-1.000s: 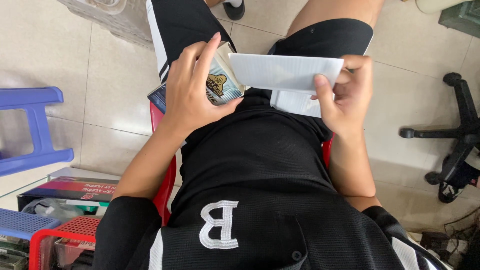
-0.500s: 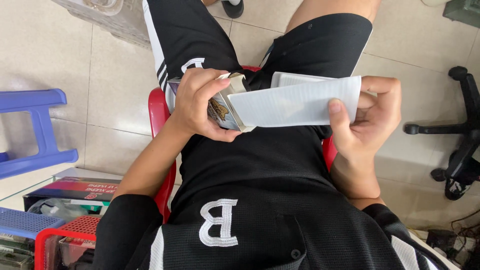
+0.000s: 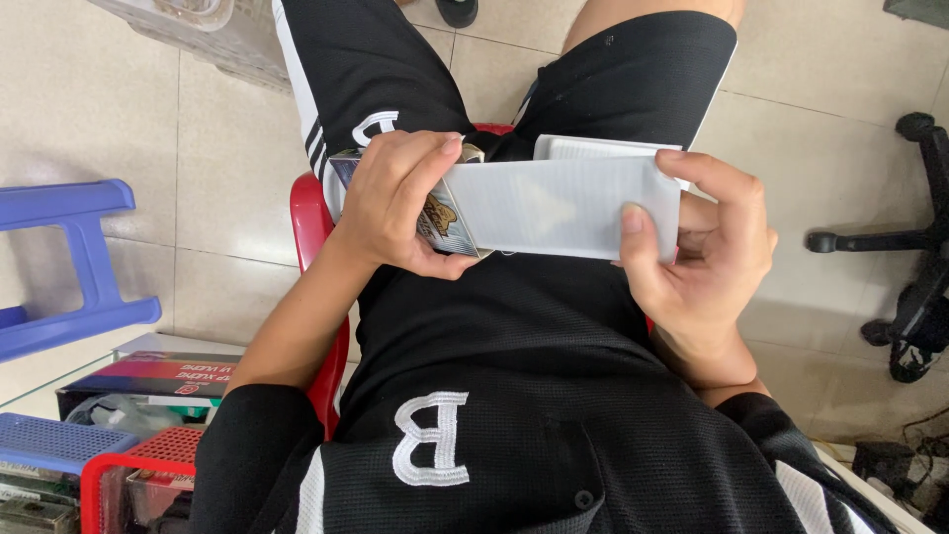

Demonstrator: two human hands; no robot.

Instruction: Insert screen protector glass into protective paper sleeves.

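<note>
Both hands gripped the pack — left hand [image 3: 395,203] on the printed box [image 3: 440,220], right hand [image 3: 707,252] on the white sleeve [image 3: 563,206], now drawn further sideways than before.

L hand [image 3: 395,203] grips printed box [image 3: 440,213], R hand [image 3: 707,247] – white sleeve [image 3: 563,206]

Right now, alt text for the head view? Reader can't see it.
Seen from above, a seated person holds a white sleeve-like packet over their lap: the left hand grips a printed card pack at its left end, the right hand pinches its right end. A red chair, blue stool and tiled floor surround them.
</note>
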